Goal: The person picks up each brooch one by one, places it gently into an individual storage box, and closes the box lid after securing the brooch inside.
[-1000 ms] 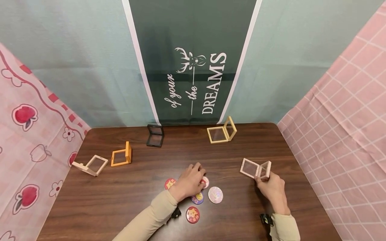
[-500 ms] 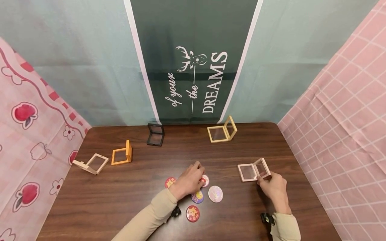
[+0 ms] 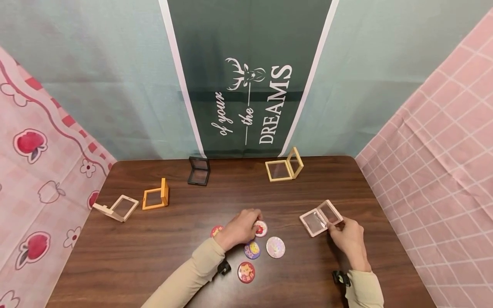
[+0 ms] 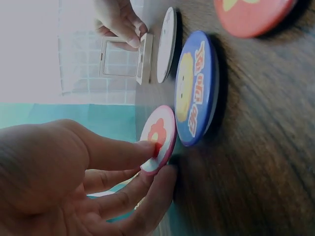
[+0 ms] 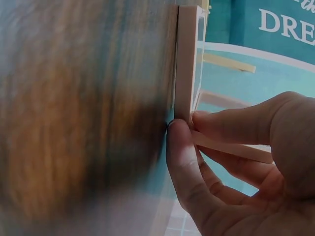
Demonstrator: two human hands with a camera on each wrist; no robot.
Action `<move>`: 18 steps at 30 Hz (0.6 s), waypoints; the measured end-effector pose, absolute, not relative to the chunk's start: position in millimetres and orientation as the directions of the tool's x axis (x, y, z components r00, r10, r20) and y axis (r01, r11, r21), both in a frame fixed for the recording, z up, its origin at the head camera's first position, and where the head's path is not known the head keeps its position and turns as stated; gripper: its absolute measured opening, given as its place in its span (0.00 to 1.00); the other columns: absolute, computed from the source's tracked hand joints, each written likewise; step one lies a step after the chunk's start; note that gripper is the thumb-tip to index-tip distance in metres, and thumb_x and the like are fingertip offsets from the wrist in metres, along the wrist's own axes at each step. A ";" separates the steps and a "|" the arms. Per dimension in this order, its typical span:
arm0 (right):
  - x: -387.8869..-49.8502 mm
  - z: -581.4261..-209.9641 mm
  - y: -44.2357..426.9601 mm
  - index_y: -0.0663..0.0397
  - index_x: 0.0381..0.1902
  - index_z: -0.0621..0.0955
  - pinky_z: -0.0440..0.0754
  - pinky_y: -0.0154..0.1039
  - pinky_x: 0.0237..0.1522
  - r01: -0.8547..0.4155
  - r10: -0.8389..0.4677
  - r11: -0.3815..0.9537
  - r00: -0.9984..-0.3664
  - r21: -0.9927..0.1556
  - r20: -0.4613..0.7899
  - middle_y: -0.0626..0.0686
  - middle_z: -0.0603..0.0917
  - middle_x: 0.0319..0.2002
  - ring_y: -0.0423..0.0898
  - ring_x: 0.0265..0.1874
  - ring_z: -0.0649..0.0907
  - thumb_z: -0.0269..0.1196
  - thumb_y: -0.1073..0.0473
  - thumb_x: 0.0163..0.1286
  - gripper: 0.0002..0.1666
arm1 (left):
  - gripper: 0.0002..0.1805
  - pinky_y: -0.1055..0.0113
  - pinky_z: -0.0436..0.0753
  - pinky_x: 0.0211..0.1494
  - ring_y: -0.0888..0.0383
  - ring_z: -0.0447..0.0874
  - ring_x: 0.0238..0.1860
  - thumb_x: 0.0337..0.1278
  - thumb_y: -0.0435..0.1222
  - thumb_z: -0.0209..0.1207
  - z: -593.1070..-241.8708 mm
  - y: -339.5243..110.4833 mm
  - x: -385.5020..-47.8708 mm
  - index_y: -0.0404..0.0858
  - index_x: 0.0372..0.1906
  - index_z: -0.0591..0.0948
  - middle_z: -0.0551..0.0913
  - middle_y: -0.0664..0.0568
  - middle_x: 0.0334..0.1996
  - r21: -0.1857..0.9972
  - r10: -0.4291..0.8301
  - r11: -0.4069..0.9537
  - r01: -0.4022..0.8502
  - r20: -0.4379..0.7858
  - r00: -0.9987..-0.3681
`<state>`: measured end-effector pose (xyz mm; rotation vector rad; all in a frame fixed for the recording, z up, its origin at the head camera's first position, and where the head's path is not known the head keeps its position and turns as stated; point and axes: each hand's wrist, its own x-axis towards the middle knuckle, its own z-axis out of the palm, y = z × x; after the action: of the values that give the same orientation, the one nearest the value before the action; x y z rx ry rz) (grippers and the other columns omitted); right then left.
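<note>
My left hand [image 3: 239,227] pinches a round pin badge [image 4: 160,137], white with a pink rim and a red flower, thumb on its face and fingertips at its edge. The badge looks slightly tilted. Beside it lie a purple-blue badge with a yellow figure [image 3: 252,250] and a pale pink badge [image 3: 275,247]. My right hand [image 3: 349,239] pinches a pale pink hinged display frame [image 3: 313,222] near its hinge. One half of that frame is on or close to the table; the other half stands tilted up.
A red badge [image 3: 246,272] lies at the front, another red badge [image 3: 216,231] partly behind the left hand. Unfolded frames stand farther out: cream [image 3: 124,208], orange [image 3: 154,199], black [image 3: 199,176], yellow [image 3: 279,170]. Curtains border the wooden table [image 3: 173,231].
The pink frame has swung round and shifted left in my right hand. My left fingers have drawn back slightly, showing more of the flower badge.
</note>
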<state>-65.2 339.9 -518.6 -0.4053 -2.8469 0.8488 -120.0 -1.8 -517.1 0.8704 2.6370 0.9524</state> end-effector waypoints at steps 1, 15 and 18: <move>-66.5 -518.4 339.3 0.55 0.34 0.90 0.80 0.43 0.36 0.212 0.295 0.805 -0.953 -0.554 0.065 0.52 0.90 0.26 0.45 0.29 0.85 0.73 0.62 0.65 0.02 | 0.07 0.69 0.78 0.37 0.61 0.75 0.33 0.63 0.23 0.66 -517.0 -2.2 -121.3 0.36 0.40 0.81 0.81 0.51 0.32 0.659 0.593 0.603 0.449 0.006 -0.805; -88.7 -522.6 330.1 0.58 0.41 0.91 0.74 0.24 0.34 0.173 0.227 0.739 -0.974 -0.651 -0.002 0.52 0.92 0.27 0.33 0.24 0.86 0.72 0.62 0.71 0.05 | 0.07 0.72 0.82 0.39 0.64 0.83 0.33 0.66 0.24 0.65 -519.2 -13.4 -134.3 0.37 0.41 0.87 0.87 0.50 0.34 0.824 0.554 0.504 0.260 -0.077 -0.829; -92.1 -521.6 328.0 0.59 0.41 0.90 0.74 0.24 0.33 0.132 0.198 0.740 -0.980 -0.660 0.026 0.54 0.92 0.28 0.33 0.24 0.85 0.72 0.64 0.70 0.04 | 0.06 0.73 0.83 0.37 0.65 0.83 0.30 0.67 0.24 0.65 -519.0 -13.4 -135.7 0.36 0.43 0.87 0.87 0.48 0.34 0.850 0.548 0.478 0.220 -0.092 -0.832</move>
<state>-92.1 328.0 -521.6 -0.2701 -2.8419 1.0670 -135.7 -13.4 -519.0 0.6456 2.3768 1.2924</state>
